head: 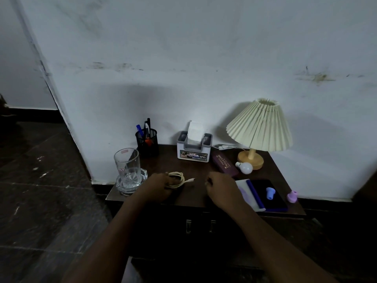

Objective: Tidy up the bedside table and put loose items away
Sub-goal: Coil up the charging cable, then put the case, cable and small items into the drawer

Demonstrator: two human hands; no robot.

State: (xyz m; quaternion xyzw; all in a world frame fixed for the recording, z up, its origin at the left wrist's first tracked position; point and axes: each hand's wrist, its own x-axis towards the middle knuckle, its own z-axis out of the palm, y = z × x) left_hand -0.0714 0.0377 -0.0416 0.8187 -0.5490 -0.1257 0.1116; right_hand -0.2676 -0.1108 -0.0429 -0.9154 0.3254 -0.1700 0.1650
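Here, at the left edge of the bedside table, a clear glass mug stands on a cut-glass coaster. Behind it, against the wall, a black mesh pen holder holds several pens. The left hand rests on the tabletop near the front, its fingers curled round a coiled cream cable whose white plug end sticks out to the right. Further back stands a tissue box. The right hand hovers just right of the plug, apart from it, fingers curled under; whether they hold anything I cannot tell. Beyond it lie a dark spectacle case, a white bulb and a pleated lamp. At the front right a dark notebook carries a small blue piece, and a purple piece sits beside it.
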